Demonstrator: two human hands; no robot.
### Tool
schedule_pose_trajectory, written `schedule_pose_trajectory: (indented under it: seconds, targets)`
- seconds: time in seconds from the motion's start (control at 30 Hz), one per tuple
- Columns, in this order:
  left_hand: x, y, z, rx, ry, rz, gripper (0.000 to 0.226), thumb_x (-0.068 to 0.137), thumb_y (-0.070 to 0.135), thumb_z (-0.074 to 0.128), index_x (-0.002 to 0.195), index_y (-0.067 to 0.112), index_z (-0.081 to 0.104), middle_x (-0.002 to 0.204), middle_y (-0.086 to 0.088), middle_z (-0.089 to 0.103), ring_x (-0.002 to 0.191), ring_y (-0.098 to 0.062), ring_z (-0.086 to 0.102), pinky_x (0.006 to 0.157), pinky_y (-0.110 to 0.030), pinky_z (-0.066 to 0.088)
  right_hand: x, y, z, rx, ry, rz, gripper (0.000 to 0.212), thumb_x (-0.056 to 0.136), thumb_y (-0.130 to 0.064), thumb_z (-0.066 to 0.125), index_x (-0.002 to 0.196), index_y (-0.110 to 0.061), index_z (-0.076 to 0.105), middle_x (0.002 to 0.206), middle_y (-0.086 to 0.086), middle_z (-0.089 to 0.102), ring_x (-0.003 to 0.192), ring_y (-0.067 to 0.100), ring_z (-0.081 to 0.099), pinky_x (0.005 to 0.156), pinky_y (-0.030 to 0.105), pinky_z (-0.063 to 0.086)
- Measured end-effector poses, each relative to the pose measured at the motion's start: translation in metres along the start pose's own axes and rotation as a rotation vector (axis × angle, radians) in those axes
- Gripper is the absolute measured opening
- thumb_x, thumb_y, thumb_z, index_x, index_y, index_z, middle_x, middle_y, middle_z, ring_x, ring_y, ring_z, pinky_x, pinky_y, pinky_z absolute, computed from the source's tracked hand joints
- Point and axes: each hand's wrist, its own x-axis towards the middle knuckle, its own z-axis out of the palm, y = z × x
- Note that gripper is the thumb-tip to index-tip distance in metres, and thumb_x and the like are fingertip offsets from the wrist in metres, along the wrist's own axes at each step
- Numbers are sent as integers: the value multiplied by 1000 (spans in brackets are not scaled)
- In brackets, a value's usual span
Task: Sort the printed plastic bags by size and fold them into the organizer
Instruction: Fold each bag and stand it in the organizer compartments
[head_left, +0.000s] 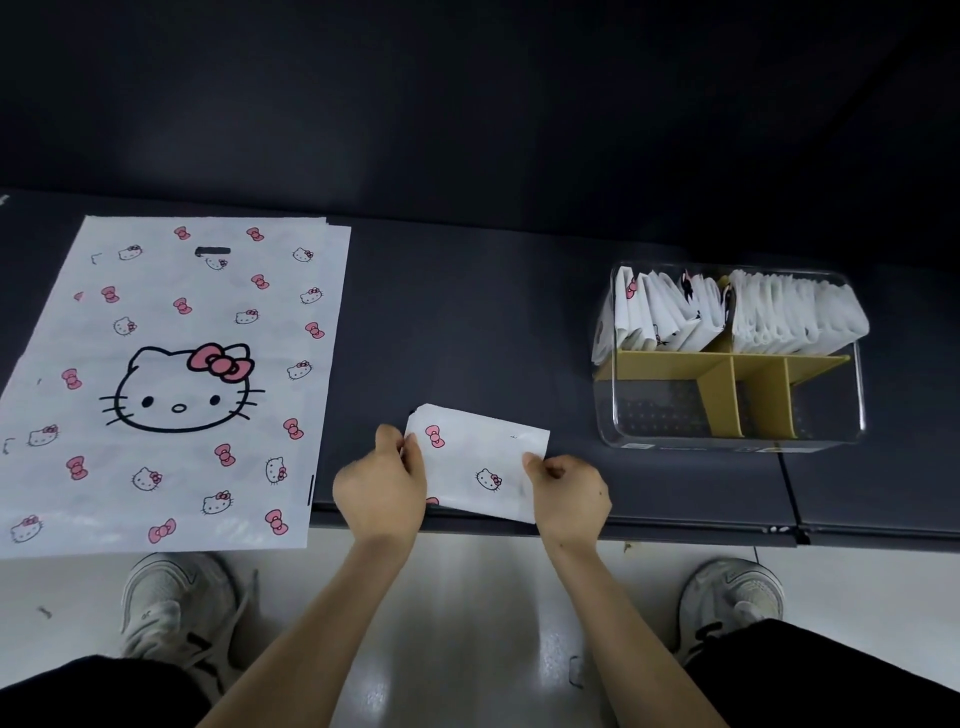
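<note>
— Where is the piece being worked on?

— A folded bag (480, 462), white with pink bows and a small cat face, lies at the near edge of the dark table (467, 322), its near side reaching just over that edge. It sits between the stack of flat bags (171, 374) on the left and the organizer (732, 364) on the right, apart from both.

— And the hands?

— The left hand (382, 486) pinches the folded bag's left edge between thumb and fingers. The right hand (569, 496) pinches its right edge the same way. Both grips are narrow and closed on the plastic.

— State of the flat bags?

— They lie spread open, the top one showing a large cat face and a handle slot near its far end. The near end overhangs the table edge.

— The organizer?

— A clear box with tan dividers (727, 384). Folded bags stand packed in the two far compartments (737, 312). The near compartments hold nothing visible.

— Anything else in view?

— Two pale shoes (176, 603) on a light floor (483, 597) below the table.
</note>
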Motion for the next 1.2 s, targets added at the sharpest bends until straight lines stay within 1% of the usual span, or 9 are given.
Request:
schedule_pose_trajectory:
  seconds: [0.1, 0.2, 0.33, 0.47, 0.6, 0.73, 0.9, 1.07, 1.2]
  targets:
    - [0, -9, 5, 133, 85, 169, 21, 73, 6, 76, 73, 6, 56, 49, -10, 50, 40, -27, 44, 47, -26, 29, 0, -1, 2, -34, -1, 1, 30, 89, -36, 62, 67, -16, 56, 63, -3, 56, 65, 20, 50, 61, 26, 30]
    - [2, -14, 9, 166, 215, 413, 34, 71, -8, 53, 103, 5, 54, 93, -16, 53, 79, -34, 49, 73, -46, 47, 0, -2, 2, -54, -21, -16, 29, 88, -38, 64, 69, -17, 57, 65, -3, 57, 66, 18, 51, 57, 26, 29]
    - [5, -16, 12, 104, 29, 823, 62, 63, -7, 36, 122, 0, 51, 128, -20, 53, 121, -35, 42, 113, -40, 22, 2, -4, 1, -79, -34, -37, 28, 86, -41, 65, 70, -19, 58, 66, -4, 58, 65, 16, 51, 48, 18, 27]
    - [0, -9, 7, 176, -225, 733, 51, 101, 30, 23, 133, 2, 51, 141, -13, 49, 133, -30, 41, 113, -38, 20, 2, -5, 2, -105, -36, -47, 27, 86, -42, 64, 73, -19, 61, 73, -3, 65, 65, 15, 51, 50, 24, 28]
    - [-5, -10, 13, 226, -272, 640, 60, 101, 41, 13, 143, 4, 36, 148, -12, 39, 138, -26, 34, 115, -38, 14, 1, -6, 0, -141, -52, -78, 29, 88, -44, 62, 80, -16, 63, 77, -2, 66, 73, 19, 61, 50, 21, 29]
    - [-8, -11, 18, 226, -305, 592, 59, 100, 41, 15, 145, 5, 31, 150, -13, 35, 141, -25, 30, 115, -40, 14, -9, -2, 7, -395, 303, -473, 39, 90, -47, 49, 105, -14, 64, 90, 4, 64, 79, 25, 62, 59, 30, 46]
    - [-7, -12, 17, 219, -292, 613, 59, 102, 39, 12, 144, 4, 34, 150, -14, 35, 141, -26, 29, 116, -40, 14, -8, 8, 35, -650, 15, -876, 52, 102, -42, 15, 135, -23, 51, 142, 10, 48, 130, 31, 45, 108, 52, 23]
    - [-5, -12, 16, 208, -295, 651, 57, 102, 37, 12, 144, 4, 31, 150, -14, 34, 141, -26, 27, 115, -40, 14, 0, 30, 21, -709, -38, -865, 58, 103, -42, 6, 140, -20, 44, 147, 3, 42, 137, 26, 36, 110, 52, 17]
    - [4, -16, 14, 250, -302, 723, 57, 102, 38, 11, 146, 6, 30, 152, -10, 32, 142, -24, 26, 114, -39, 14, 12, 4, 1, -575, 56, -843, 50, 98, -37, 27, 118, -12, 65, 113, 1, 68, 100, 26, 64, 81, 41, 52]
